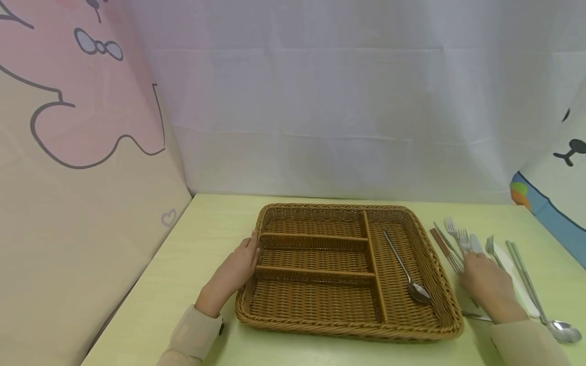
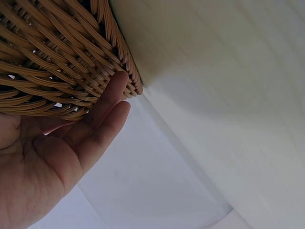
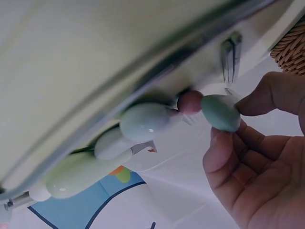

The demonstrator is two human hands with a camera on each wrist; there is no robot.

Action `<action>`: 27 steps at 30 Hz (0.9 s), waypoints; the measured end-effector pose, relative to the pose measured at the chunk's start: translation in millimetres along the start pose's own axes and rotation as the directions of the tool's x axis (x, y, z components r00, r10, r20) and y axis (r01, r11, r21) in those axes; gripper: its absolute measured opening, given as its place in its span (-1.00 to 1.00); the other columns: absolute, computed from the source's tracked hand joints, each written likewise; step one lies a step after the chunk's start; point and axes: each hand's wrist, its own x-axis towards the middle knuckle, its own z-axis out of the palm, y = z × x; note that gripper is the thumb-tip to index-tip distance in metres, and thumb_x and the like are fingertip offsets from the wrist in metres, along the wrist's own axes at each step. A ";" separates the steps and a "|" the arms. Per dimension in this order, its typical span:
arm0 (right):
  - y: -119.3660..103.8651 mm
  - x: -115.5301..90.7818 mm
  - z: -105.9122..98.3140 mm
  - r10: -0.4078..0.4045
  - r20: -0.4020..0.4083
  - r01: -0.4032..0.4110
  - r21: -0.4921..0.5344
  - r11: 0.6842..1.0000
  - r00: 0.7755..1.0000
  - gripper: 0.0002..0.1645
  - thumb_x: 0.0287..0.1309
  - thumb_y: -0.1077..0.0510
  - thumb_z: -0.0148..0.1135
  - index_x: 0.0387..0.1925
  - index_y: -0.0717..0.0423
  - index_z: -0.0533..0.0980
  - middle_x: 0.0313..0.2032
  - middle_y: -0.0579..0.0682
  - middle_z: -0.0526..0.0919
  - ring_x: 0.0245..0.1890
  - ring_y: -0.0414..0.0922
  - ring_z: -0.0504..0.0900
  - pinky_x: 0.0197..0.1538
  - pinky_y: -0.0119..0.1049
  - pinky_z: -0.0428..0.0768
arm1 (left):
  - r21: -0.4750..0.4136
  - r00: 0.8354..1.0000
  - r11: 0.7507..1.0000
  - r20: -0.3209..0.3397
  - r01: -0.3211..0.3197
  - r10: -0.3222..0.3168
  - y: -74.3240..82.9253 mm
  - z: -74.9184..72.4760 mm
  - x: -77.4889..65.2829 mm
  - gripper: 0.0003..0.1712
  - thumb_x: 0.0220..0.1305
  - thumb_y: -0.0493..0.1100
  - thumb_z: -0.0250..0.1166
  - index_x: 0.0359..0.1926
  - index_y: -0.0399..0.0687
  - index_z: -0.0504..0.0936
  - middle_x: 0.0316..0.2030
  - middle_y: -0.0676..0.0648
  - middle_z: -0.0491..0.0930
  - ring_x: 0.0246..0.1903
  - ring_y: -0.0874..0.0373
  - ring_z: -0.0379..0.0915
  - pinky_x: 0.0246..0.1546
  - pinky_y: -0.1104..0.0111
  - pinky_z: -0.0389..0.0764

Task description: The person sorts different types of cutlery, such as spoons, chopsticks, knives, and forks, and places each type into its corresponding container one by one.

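A brown wicker cutlery basket [image 1: 316, 277] with dividers sits mid-table. My left hand [image 1: 238, 262] holds its left side; in the left wrist view, the fingers [image 2: 102, 121] lie along the outer wicker wall [image 2: 57, 71] and the thumb is largely hidden. A metal spoon [image 1: 418, 292] lies in the basket's right compartment. To the right of the basket, my right hand [image 1: 490, 284] reaches into the loose cutlery. Its thumb and fingers pinch a green handle [image 3: 220, 113]; fork tines [image 1: 464, 238] show just beyond that hand in the head view.
Around my right hand lie a brown-handled piece [image 1: 439, 241], a knife [image 1: 476, 244], a small fork [image 1: 490, 246] and a long-handled spoon [image 1: 563, 331]. White cloth [image 1: 320, 101] hangs behind the table, and patterned cloth [image 1: 91, 203] hangs at the left side.
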 end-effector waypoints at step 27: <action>-16.4 -16.5 -11.3 -0.033 -0.149 0.041 0.055 0.998 0.988 -0.97 -0.16 0.36 -0.07 -0.60 0.25 0.28 -0.61 0.06 0.32 -0.64 -0.09 0.26 -0.71 -0.26 0.23 | 0.015 1.000 1.000 -0.005 -0.012 0.012 -0.3 0.3 0.9 -0.40 0.43 -0.18 -0.13 0.34 -0.46 -0.01 0.11 -0.41 0.35 -0.13 -0.13 0.53 -0.25 0.24 0.61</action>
